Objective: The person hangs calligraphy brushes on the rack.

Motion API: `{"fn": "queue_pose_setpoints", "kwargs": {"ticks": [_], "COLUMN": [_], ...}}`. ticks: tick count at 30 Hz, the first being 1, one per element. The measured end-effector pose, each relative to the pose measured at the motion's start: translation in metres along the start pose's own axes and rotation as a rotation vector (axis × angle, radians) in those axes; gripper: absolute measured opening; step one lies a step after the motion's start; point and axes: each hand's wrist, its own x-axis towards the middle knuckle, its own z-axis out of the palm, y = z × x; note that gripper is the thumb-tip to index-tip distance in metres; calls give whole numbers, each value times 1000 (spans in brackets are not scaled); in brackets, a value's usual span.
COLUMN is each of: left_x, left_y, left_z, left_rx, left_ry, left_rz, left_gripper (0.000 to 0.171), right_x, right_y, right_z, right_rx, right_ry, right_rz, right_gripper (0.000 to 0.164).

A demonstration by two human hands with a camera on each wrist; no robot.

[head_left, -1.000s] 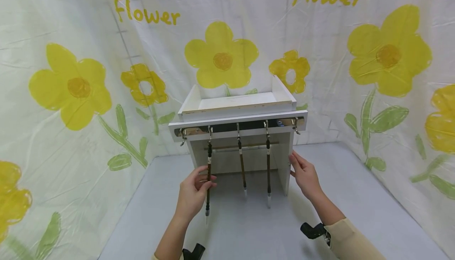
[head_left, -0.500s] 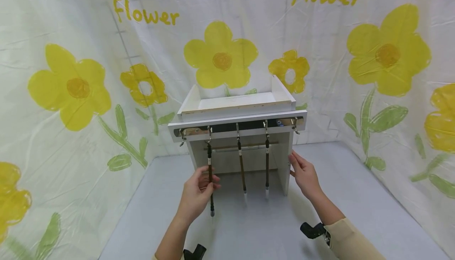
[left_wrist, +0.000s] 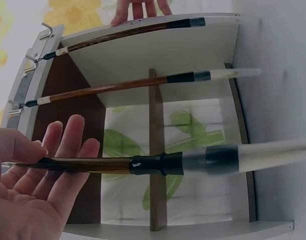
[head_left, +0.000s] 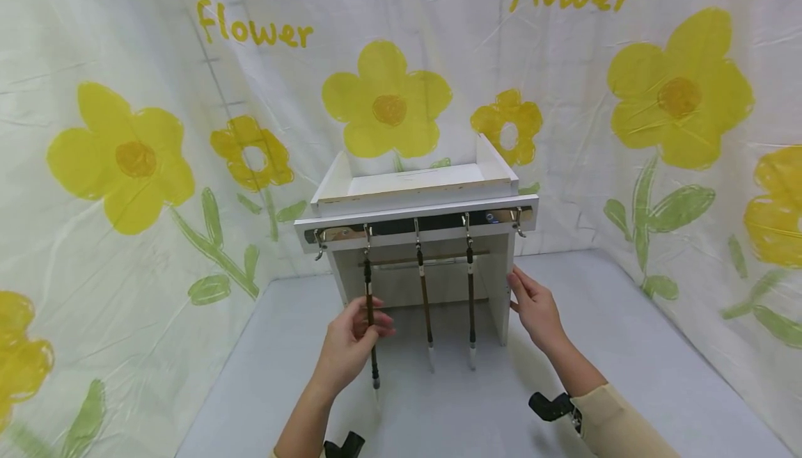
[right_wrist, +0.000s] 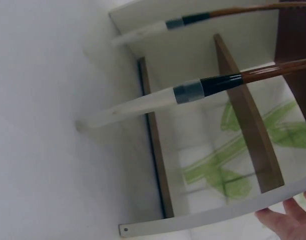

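Three calligraphy brushes with dark brown handles and pale bristles hang from metal hooks on a white wooden rack [head_left: 413,197]. My left hand [head_left: 347,340] pinches the handle of the leftmost brush [left_wrist: 168,164], thumb on one side and fingers behind it; the loop end of this brush is at its hook in the head view. The middle brush [head_left: 425,298] and the right-hand brush [head_left: 471,298] hang beyond it, untouched by either hand. On the rack's right side panel [head_left: 503,291] rest the fingertips of my right hand [head_left: 540,312].
A shiny hook strip [head_left: 438,222] crosses the rack's front, with a bare hook [head_left: 320,242] at its left end and another bare hook [head_left: 518,221] at its right. The rack stands on a pale table [head_left: 269,374] before a flower-print curtain [head_left: 564,96].
My left hand has moved slightly right, and the leftmost brush's lower end has swung right with it. The other two brushes have swayed a little. My right hand has stayed at the side panel.
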Motion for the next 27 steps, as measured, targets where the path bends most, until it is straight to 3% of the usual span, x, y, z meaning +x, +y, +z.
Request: {"fn": "queue_pose_setpoints", "kwargs": {"ticks": [27], "left_x": [6], "left_y": [0], "left_z": [-3], "left_rx": [-22], "left_ry": [-20], "left_rz": [-44], "left_gripper": [41], "right_x": [0], "right_y": [2], "right_z": [1], "right_rx": [-22], "right_ry": [-6], "right_rz": [8], "right_gripper": [66]}}
